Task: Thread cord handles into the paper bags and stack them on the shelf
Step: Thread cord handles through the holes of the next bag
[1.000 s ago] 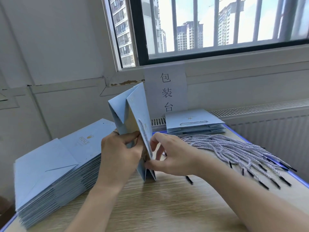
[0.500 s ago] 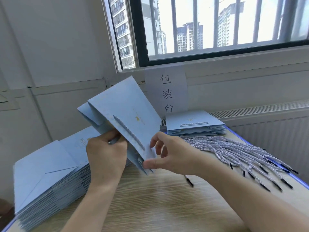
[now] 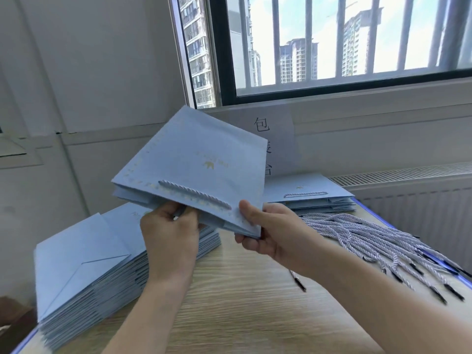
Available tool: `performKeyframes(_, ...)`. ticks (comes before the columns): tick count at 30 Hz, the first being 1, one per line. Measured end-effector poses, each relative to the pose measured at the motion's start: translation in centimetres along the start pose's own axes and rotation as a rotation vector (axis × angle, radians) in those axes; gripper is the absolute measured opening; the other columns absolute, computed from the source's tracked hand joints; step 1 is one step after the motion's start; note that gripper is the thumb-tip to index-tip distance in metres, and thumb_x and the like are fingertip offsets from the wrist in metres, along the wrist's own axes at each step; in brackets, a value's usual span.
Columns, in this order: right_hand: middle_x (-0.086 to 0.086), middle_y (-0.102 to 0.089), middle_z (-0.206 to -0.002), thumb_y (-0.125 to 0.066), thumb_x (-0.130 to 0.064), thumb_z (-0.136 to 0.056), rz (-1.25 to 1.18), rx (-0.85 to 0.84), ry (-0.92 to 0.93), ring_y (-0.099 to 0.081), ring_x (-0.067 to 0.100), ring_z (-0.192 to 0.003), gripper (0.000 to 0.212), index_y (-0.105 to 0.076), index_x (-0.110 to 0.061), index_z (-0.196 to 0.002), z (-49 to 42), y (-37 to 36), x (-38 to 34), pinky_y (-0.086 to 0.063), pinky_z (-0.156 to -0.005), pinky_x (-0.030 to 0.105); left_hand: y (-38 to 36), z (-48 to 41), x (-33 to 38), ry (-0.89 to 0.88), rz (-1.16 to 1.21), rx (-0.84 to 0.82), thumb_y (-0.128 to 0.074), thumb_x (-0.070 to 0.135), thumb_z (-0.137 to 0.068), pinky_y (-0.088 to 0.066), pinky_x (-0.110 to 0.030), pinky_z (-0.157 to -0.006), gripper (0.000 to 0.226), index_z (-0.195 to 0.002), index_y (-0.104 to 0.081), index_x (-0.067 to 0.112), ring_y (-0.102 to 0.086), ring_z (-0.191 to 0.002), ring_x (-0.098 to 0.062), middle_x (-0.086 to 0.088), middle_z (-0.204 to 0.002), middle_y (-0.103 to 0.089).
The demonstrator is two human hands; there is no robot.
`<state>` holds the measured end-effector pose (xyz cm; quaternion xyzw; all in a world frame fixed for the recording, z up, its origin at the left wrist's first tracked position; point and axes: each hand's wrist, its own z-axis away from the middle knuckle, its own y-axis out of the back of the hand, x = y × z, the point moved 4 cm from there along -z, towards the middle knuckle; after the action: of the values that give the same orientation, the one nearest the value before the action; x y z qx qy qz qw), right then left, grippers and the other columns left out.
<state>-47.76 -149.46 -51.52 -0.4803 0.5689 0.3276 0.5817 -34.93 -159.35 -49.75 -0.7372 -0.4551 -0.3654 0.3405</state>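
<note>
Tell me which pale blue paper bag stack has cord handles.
The low far stack: its top bag shows a twisted white cord; the tall left stack shows none.

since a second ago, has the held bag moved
Yes. The bag has lifted off the table, where it stood on edge, and tipped flatter, face up, now overlapping the wall sign behind it.

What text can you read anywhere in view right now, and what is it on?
"包": top character on the white paper sign under the window; the two below it are partly hidden by the held paper bag.
Gold print on the held paper bag: too blurred to read.
Gold mark on the top bag of the far stack: too small to read.
</note>
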Motion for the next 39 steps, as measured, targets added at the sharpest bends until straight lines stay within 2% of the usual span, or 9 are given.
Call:
performKeyframes(4,0.007,-0.059,-0.059,-0.055,-0.025,-0.100,-0.091,0.113,0.010,-0.048,0.010,-0.044,0.028,-0.061,-0.003,-0.084,-0.2,0.9,-0.1,-0.037,-0.043,0.014,-0.4,0.3,-0.2,-0.027,-0.216,-0.058,-0.067,0.030,-0.074,-0.056,-0.049,-0.068,0.030,-0.070,-0.066,0.001,-0.052,-0.061,-0.026,-0.025,-0.070,-0.063)
performKeyframes(6,0.006,-0.057,-0.057,-0.055,-0.023,-0.100,-0.149,0.148,0.010,-0.046,0.008,-0.041,0.026,-0.059,-0.001,-0.087,-0.1,1.2,-0.4,-0.035,-0.037,0.012,-0.7,0.7,0.3,0.001,-0.220,-0.101,-0.068,0.035,-0.078,-0.056,-0.055,-0.073,0.028,-0.073,-0.072,0.008,-0.064,-0.067,-0.036,-0.019,-0.073,-0.069)
performKeyframes(9,0.008,-0.055,-0.058,-0.055,-0.020,-0.101,-0.214,0.206,0.027,-0.044,0.006,-0.038,0.023,-0.058,0.001,-0.090,0.2,2.2,-1.2,-0.031,-0.030,0.011,-0.9,1.4,1.1,0.007,-0.150,-0.126,-0.070,0.026,-0.090,-0.061,-0.039,-0.066,0.015,-0.079,-0.080,0.025,-0.074,-0.070,-0.018,0.006,-0.076,-0.076)
performKeyframes(13,0.009,-0.056,-0.058,-0.056,-0.017,-0.100,-0.168,0.273,0.067,-0.043,0.007,-0.037,0.022,-0.057,0.000,-0.087,0.6,3.9,-2.4,-0.031,-0.030,0.011,1.2,0.6,1.7,-0.033,-0.005,0.139,-0.060,0.015,-0.093,-0.052,-0.027,-0.045,0.024,-0.075,-0.073,0.009,-0.074,-0.063,-0.024,-0.004,-0.077,-0.076)
performKeyframes(16,0.005,-0.056,-0.055,-0.057,-0.016,-0.099,-0.070,0.283,0.075,-0.040,0.007,-0.036,0.017,-0.056,-0.003,-0.087,0.8,4.9,-3.2,-0.028,-0.029,0.012,3.2,-0.9,1.3,0.035,0.093,0.255,-0.053,0.034,-0.097,-0.048,-0.028,-0.044,0.025,-0.090,-0.060,0.010,-0.073,-0.064,-0.030,-0.009,-0.085,-0.075)
performKeyframes(25,-0.003,-0.048,-0.047,-0.052,-0.009,-0.097,0.019,0.259,0.090,-0.038,0.003,-0.030,0.017,-0.052,-0.002,-0.082,1.8,6.5,-4.6,-0.018,-0.025,0.010,2.2,-1.5,0.1,0.168,-0.100,0.106,-0.066,0.049,-0.089,-0.038,-0.027,-0.057,0.036,-0.104,-0.055,0.019,-0.046,-0.047,-0.007,0.002,-0.065,-0.050)
performKeyframes(29,-0.001,-0.045,-0.053,-0.058,-0.016,-0.083,0.049,0.218,0.121,-0.031,0.002,-0.032,0.016,-0.054,-0.001,-0.083,2.2,6.9,-5.1,-0.013,-0.029,0.011,0.6,-0.6,0.0,0.313,-0.193,-0.184,-0.061,0.052,-0.090,-0.032,-0.024,-0.049,0.035,-0.086,-0.052,0.018,-0.038,-0.041,-0.009,0.006,-0.052,-0.040)
performKeyframes(32,-0.004,-0.050,-0.047,-0.059,-0.014,-0.090,0.060,0.289,0.090,-0.037,0.001,-0.029,0.015,-0.055,-0.002,-0.082,2.0,7.2,-4.9,-0.022,-0.026,0.009,-0.8,0.3,-0.1,0.453,-0.024,-0.337,-0.065,0.038,-0.092,-0.030,-0.020,-0.042,0.024,-0.088,-0.058,0.015,-0.040,-0.042,-0.011,-0.003,-0.060,-0.051)
performKeyframes(39,0.009,-0.060,-0.062,-0.076,-0.029,-0.077,0.219,0.361,-0.161,-0.036,0.007,-0.040,0.032,-0.061,-0.002,-0.089,1.4,8.1,-2.6,-0.021,-0.029,0.013,-2.2,0.6,-1.4,0.465,0.013,-0.335,-0.069,0.022,-0.092,-0.037,-0.018,-0.041,0.024,-0.106,-0.063,0.004,-0.047,-0.043,-0.010,-0.006,-0.060,-0.063)
